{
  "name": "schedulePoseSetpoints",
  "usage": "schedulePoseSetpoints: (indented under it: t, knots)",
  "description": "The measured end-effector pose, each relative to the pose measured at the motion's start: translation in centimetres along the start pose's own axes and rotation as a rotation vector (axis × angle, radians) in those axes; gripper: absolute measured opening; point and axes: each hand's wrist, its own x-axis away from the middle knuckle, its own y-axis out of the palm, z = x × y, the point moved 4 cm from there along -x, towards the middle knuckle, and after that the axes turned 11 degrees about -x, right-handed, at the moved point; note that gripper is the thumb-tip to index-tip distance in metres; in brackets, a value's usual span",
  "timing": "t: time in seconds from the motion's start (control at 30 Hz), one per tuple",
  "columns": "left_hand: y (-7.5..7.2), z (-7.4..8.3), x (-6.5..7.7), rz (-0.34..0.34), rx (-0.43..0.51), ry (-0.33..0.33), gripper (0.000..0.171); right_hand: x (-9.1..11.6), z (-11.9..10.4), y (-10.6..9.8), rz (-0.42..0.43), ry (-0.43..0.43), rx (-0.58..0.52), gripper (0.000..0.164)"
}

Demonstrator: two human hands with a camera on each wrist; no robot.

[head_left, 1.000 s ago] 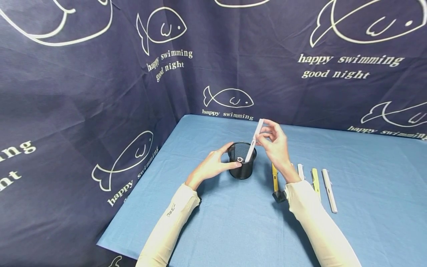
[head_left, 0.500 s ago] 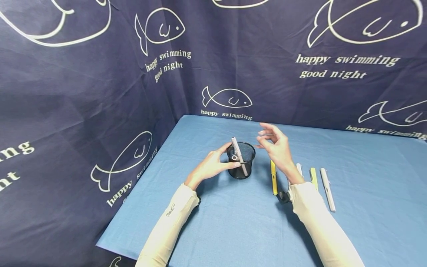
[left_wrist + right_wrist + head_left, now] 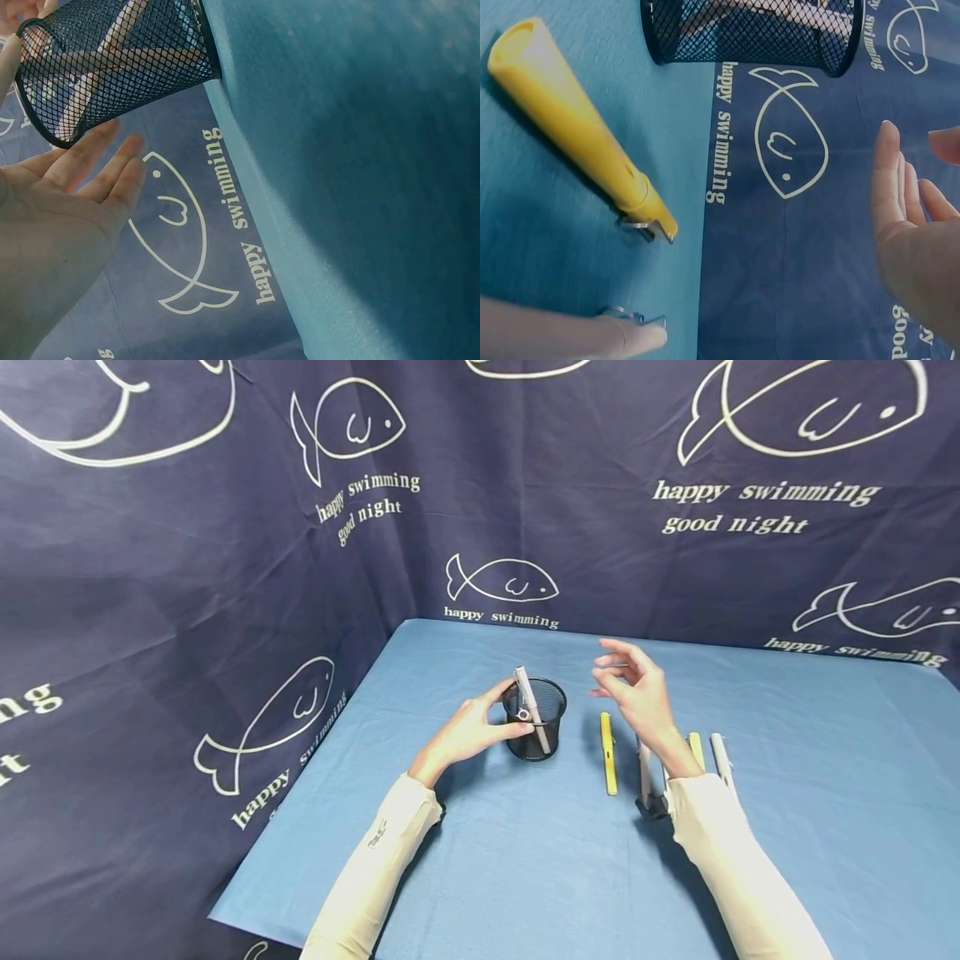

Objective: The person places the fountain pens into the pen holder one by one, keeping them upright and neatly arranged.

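My left hand grips the black mesh pen cup at its rim, thumb in front and fingers behind. A pale pen with a clip leans in the cup and sticks out over its rim. Beside it a small white ring shows at the rim. In the left wrist view, two pale shafts cross behind the mesh. Right of the cup, my right hand is raised over the table with nothing in its loosely bent fingers. Nearest to it lies a yellow pen, shown large in the right wrist view.
More pens lie in a row under the right forearm: a pale pinkish one, a yellow-green one and a white one, partly hidden by the sleeve. Blue cloth covers the table. A dark fish-print curtain hangs behind and at left.
The right hand has let go of the pale pen, which dropped into the cup and now leans left. That hand then moved away to the right. The left hand keeps its hold on the cup.
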Motion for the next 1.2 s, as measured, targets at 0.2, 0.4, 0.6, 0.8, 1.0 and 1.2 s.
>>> schedulePoseSetpoints:
  t: [0.2, 0.4, 0.6, 0.8, 1.0, 1.2]
  knots:
    - [-0.1, 0.0, 0.1, 0.001, 0.002, -0.007, 0.089, 0.3, -0.2, -0.6, 0.001, 0.005, -0.037, 0.04]
    - [-0.2, 0.0, 0.0, 0.01, -0.003, -0.002, 0.088, 0.4, -0.3, -1.3, 0.007, 0.005, -0.011, 0.04]
    - [-0.1, 0.0, 0.0, 0.007, -0.001, 0.004, 0.087, 0.7, -0.4, -2.1, 0.006, -0.001, 0.022, 0.04]
    - [0.0, 0.1, 0.0, 0.005, -0.003, 0.001, 0.088, 1.1, -0.4, -2.8, 0.012, 0.004, -0.003, 0.039]
    - [-0.1, 0.2, 0.0, 0.004, 0.002, 0.006, 0.088, 1.4, -0.7, -3.5, 0.02, 0.006, 0.007, 0.039]
    - [0.0, 0.2, 0.0, 0.004, 0.0, 0.003, 0.088, 1.6, -0.7, -4.0, 0.019, 0.009, -0.008, 0.039]
